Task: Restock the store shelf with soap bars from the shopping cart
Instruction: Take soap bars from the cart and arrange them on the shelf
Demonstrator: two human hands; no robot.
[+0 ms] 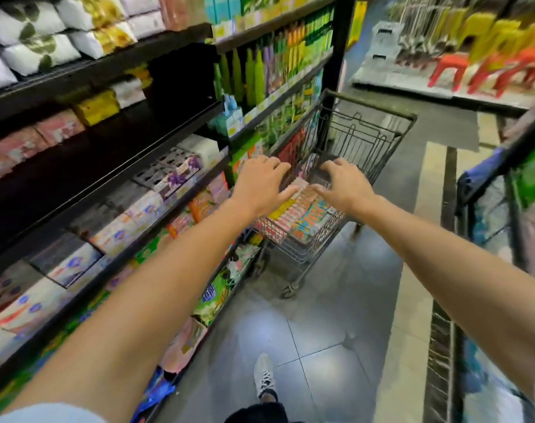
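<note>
Wire mesh all round on the shopping cart [336, 190], dark thin metal rods with a thicker bar along the far rim, parked tight against the store shelf [156, 190]. Inside it the soap bars [300, 209] are small flat cardboard boxes stood on edge in rows: yellow, pinkish-red and teal-orange, pretty glossy. They sit right under and just nearer than the fingertips of both hands.

Left hand [261, 184] is reaching into the cart, fingers spread and bent downward, thumb out toward the other hand, and it's got nothing in it that I can see. Right hand [342, 186] is about the same: fingers curved down over the top of the boxes, thumb pointing left, nothing clearly gripped. Whether the fingertips actually touch the boxes, can't tell, they hide the spot themselves and it's a bit smeared.

The shelf is black boards with a metal frame. Left of the fingers there are soft plastic-wrapped packs and boxy cartons in white, pink and yellow, and farther along tall green bottles [254, 74]. Labels are too blurry to read.

Floor is grey shiny tiles [315, 325]. One white patterned shoe [264, 377] shows at the bottom edge. Off to the right, well away from the fingers, red and yellow plastic stools [486, 53], heavily blurred, plus another rack cut off by the frame.
</note>
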